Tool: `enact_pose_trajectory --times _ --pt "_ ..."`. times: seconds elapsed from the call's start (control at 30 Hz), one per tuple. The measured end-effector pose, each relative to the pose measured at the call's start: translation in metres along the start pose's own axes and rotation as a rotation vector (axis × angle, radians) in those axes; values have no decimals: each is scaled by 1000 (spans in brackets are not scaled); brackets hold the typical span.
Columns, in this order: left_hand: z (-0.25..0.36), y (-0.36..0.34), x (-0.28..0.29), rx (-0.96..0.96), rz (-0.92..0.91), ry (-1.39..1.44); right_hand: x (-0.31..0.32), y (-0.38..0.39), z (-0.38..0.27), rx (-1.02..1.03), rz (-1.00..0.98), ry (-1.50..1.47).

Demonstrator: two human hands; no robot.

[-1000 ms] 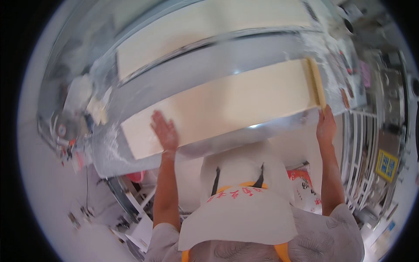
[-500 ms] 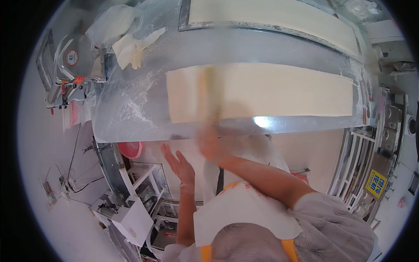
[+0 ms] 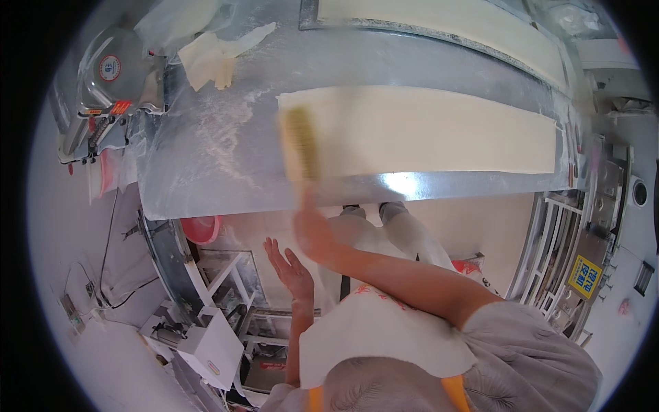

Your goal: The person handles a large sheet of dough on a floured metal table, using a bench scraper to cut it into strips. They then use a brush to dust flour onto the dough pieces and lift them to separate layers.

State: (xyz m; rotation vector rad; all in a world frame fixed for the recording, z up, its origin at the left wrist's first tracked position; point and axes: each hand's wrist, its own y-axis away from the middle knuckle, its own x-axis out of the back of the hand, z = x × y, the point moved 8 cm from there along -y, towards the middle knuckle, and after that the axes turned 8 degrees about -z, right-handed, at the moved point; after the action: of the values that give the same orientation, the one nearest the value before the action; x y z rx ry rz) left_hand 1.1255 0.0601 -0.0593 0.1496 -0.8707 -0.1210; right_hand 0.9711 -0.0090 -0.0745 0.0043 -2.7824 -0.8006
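A long flat sheet of pale dough [image 3: 439, 134] lies across the metal worktable [image 3: 254, 158]. My right hand [image 3: 314, 230] is closed on the handle of a brush [image 3: 300, 143] with yellowish bristles, slightly blurred by motion. The brush is over the left end of the sheet; whether it touches the dough I cannot tell. My left hand [image 3: 291, 273] is raised in front of the table's near edge, palm turned up and fingers spread, holding nothing.
Dough scraps [image 3: 209, 58] lie beside a plastic bag at the far left. A second dough sheet [image 3: 439, 24] sits in a dark-edged frame at the back. A machine with a rounded cover [image 3: 113, 72] stands left, and a pink basin [image 3: 200, 230] below the table edge.
My right hand has swept the brush leftward to the dough's left end. My left hand stays open, shifted slightly right and down in the view. The whole view has shifted a little.
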Motion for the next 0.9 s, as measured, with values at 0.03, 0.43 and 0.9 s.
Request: enact_pose_trajectory --times 0.03,0.43,0.9 --pt "12 -6 -5 -53 -17 28 -13 -10 -13 159 -5 26" --pt "10 -7 -3 -124 -70 30 82 47 33 -134 198 62" --pt "113 -44 -41 -406 -9 32 225 67 57 26 -8 -69"
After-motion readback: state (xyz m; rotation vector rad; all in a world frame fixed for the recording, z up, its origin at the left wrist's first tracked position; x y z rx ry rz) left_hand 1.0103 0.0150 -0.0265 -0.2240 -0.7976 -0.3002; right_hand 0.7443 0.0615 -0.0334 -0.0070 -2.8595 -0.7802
